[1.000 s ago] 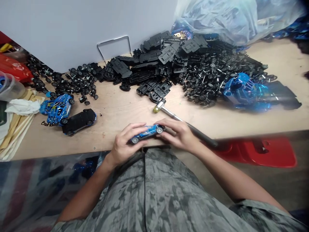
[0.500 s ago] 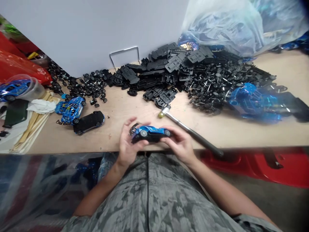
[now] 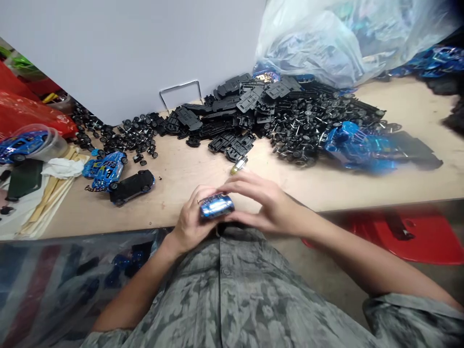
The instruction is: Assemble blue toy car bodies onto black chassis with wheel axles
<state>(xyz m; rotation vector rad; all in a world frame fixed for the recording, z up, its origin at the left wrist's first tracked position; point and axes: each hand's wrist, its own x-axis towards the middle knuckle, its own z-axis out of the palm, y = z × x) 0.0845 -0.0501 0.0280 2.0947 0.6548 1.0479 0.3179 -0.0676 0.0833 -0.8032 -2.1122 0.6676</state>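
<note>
Just above the table's front edge, a shiny blue toy car [image 3: 216, 207] is held between my two hands, one end turned toward me. My left hand [image 3: 189, 221] wraps round its left side. Thumb and fingers of my right hand [image 3: 268, 204] close on its right side from above and below. Beyond my right fingers lies a hammer [image 3: 239, 166]; its head shows, and my hand and forearm cover most of the handle. Left of my hands rest an upturned toy car [image 3: 132, 187] with a black underside and another blue toy car [image 3: 106, 170].
Black plastic chassis plates [image 3: 250, 99] are heaped at the back. Wheel axles [image 3: 299, 125] pile up beside them, and blue clear car shells [image 3: 358, 147] lie to the right. A plastic bag [image 3: 311, 43] stands behind. A red stool [image 3: 431, 232] is below the table edge.
The toy car has turned from side-on to end-on and shifted slightly left. My right hand has moved over the hammer's handle, its fingers now arched above the car. The view has shifted a little.
</note>
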